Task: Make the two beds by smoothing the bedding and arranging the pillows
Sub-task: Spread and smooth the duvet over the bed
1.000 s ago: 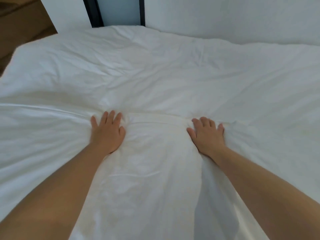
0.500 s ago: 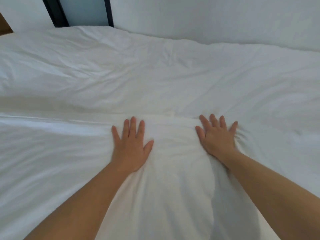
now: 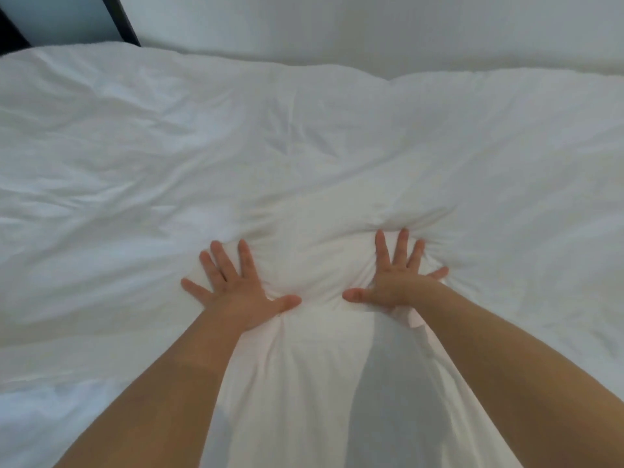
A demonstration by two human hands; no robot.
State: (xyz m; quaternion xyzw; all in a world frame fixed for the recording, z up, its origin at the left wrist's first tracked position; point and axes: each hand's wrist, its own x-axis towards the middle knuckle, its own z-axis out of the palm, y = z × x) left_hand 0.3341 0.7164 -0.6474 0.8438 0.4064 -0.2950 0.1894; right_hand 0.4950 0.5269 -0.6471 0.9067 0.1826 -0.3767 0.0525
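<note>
Fingers point(image 3: 245, 256) of the left hand point(image 3: 236, 293) are splayed wide and flat on the white duvet point(image 3: 304, 146), thumb pointing in toward the centre of the frame. Those of the right hand point(image 3: 398, 282) are spread the same way, palm down. Neither hand pinches any cloth. The duvet fills nearly the whole picture, from the lower edge up to the pale wall point(image 3: 371, 25) along the top, with a dark frame point(image 3: 118, 18) at the upper left.

Between the two thumbs, and running up past the fingertips, a puffed bulge point(image 3: 314, 265) of bedding is gathered, with small creases fanning out from each palm. Beyond it, long wrinkles cross the frame from left to right. So the rumpled part lies straight ahead of the fingers, toward the top of the frame. The right hand sits slightly higher and nearer to it. Flattening the bulge probably calls for both palms sliding forward and apart. No pillow is in view.
</note>
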